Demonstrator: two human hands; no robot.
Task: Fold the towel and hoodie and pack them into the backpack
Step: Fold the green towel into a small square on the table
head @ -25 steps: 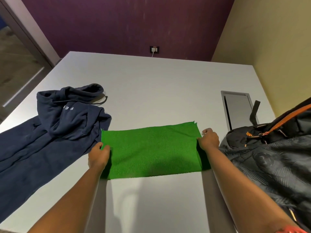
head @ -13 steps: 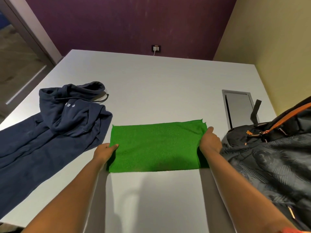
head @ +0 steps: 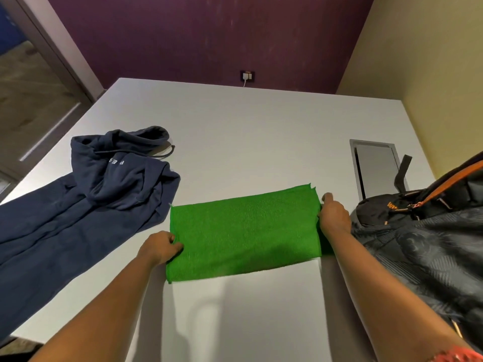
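Note:
A green towel [head: 243, 231] lies flat on the white table [head: 248, 142] as a wide rectangle. My left hand [head: 159, 247] pinches its left edge near the front corner. My right hand [head: 333, 216] grips its right edge, fingers curled round the cloth. A navy hoodie [head: 86, 205] lies spread out to the left, hood towards the back, touching the towel's back left corner. A black and grey backpack [head: 428, 244] with orange trim lies at the right, just beyond my right hand.
A metal hatch [head: 376, 165] is set into the table at the back right, with a black backpack strap [head: 402, 172] over it. A wall socket [head: 247, 75] with a white plug sits on the purple wall behind. A doorway is at the left.
The towel has shifted a little to the right with both hands on its side edges. My left hand has slid towards the front left corner.

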